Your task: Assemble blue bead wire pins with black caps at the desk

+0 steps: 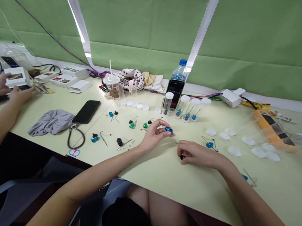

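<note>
My left hand point(156, 133) is closed in a pinch on a small shiny blue part point(168, 129) with dark bits on it, held just above the table. To its right, my right hand point(193, 153) has its fingers curled down at the tabletop around a small black round part point(182, 157). A short metal tip pokes out near its knuckles. Beyond that hand lies another blue part point(209, 144) with a bent hex key and wire. Similar sets lie left of my hands: a green part point(132, 125), a black part point(119, 142) and a blue part point(94, 138).
Clear tubes point(168, 102) with white caps stand at the back, some holding blue parts, before a propped phone point(175, 90) and bottle point(179, 73). Several white caps point(234, 152) lie right, near an orange power strip point(274, 130). At left, another person's hands point(20, 92) hold a box.
</note>
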A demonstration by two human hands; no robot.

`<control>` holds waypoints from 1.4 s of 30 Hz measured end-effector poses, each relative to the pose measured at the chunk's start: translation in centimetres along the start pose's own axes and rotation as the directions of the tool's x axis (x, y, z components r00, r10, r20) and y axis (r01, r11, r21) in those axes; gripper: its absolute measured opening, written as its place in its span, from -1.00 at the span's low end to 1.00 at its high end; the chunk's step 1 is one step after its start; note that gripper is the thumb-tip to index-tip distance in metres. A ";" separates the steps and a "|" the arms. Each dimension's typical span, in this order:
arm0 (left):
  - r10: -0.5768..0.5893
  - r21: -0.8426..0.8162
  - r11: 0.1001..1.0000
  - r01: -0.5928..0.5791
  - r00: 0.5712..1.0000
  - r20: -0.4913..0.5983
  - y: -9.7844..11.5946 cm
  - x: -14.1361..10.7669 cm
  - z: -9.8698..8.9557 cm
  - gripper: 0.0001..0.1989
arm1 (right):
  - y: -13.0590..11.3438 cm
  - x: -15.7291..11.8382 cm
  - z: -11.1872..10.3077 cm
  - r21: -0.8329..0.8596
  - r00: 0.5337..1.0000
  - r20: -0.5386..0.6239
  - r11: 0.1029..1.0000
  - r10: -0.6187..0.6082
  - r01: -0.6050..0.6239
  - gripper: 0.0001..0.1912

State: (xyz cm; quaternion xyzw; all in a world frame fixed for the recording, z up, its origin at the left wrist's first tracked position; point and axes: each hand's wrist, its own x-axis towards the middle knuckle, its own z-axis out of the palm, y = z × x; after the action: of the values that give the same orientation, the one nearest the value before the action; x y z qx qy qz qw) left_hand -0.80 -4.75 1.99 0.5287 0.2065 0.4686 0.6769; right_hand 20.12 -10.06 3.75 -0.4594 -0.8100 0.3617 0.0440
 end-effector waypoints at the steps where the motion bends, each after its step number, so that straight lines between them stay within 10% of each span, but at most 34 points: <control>1: -0.002 -0.003 1.000 0.002 1.000 0.009 -0.1 0.0 0.0 -0.70 | 0.0 0.2 0.1 0.001 1.000 -0.005 1.000 -0.008 0.008 -0.89; 11: -0.058 -0.080 0.995 0.060 0.998 0.032 -0.7 0.4 -0.5 -0.72 | -1.8 1.7 1.9 0.002 0.967 -0.201 0.987 -0.154 0.158 -0.83; 16: -0.070 -0.146 0.986 0.077 0.996 0.049 -0.5 0.4 -0.7 -0.73 | -1.8 1.6 2.1 0.279 0.937 -0.351 0.955 0.007 0.098 -0.89; 22: -0.130 -0.252 0.959 0.128 0.991 0.009 -0.8 0.6 -1.1 -0.74 | -0.8 1.7 1.7 0.287 0.794 -0.596 0.955 0.119 0.073 -0.86; 42: -0.179 -0.362 0.913 0.188 0.982 0.058 -1.0 0.6 -0.7 -0.75 | -2.5 1.2 2.1 -0.092 0.512 -0.845 0.985 -0.154 0.144 -0.88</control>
State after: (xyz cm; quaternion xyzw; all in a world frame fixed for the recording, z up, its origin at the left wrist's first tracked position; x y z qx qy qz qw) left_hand -0.65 -3.85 0.95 0.3772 0.1562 0.4270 0.8069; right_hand 16.76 -11.10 3.47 -0.5062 -0.7240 0.0832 0.4611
